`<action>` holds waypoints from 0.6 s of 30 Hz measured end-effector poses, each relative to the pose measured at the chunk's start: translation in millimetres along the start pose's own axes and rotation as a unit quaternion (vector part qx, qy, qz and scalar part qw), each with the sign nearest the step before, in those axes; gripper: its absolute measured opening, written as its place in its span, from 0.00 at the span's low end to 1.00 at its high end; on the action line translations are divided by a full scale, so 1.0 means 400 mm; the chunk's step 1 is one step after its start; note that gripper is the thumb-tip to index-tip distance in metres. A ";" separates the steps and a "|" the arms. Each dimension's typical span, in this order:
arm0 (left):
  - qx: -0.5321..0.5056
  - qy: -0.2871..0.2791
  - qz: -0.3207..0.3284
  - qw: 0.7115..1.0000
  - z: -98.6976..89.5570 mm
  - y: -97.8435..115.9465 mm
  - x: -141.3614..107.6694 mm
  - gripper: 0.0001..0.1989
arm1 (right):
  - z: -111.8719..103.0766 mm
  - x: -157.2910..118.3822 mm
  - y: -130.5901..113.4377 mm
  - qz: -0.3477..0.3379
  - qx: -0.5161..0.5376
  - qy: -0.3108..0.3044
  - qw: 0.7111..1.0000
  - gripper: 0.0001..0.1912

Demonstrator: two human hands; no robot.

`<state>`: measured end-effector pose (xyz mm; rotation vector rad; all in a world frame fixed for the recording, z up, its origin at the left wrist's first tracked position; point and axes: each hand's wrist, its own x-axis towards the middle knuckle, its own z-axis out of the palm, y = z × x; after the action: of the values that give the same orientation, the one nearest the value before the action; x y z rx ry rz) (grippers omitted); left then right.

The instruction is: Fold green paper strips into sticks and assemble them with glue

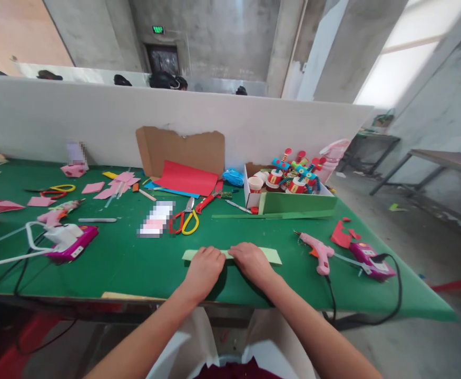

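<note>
A long, light green piece of paper (pixel 273 256) lies across the table near its front edge. My left hand (pixel 206 266) is closed on it left of the middle, knuckles up and fingers curled over the paper. Just to the right, my right hand (pixel 249 261) grips the same paper with bent fingers. The two hands are a small gap apart, and the paper's ends stick out on both sides. My thumbs and the paper's underside are hidden.
Right of my hands lies a pink glue gun (pixel 320 253), corded, beside a purple power strip (pixel 374 263). Scissors (pixel 186 220), red paper (pixel 188 178) and a box (pixel 297 202) of small figures lie farther back. Another power strip (pixel 74 245) sits left.
</note>
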<state>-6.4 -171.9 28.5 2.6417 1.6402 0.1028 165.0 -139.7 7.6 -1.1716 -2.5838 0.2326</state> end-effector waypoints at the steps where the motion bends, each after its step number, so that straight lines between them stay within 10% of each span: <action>1: -0.001 0.003 0.010 1.000 0.009 0.005 -0.026 0.11 | 0.003 -0.023 -0.003 -0.015 -0.007 0.011 1.000 0.13; 7: -0.040 0.087 -0.008 0.995 0.061 -0.069 -0.132 0.15 | -0.015 -0.146 0.015 -0.016 0.000 0.067 0.998 0.15; 18: -0.242 0.126 -0.030 0.962 0.039 -0.179 -0.124 0.13 | -0.059 -0.201 0.077 0.149 0.103 0.112 0.977 0.13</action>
<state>-91.1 -184.6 6.8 2.2712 1.5069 0.7611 245.0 -179.6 5.6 -1.4124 -2.1309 0.3968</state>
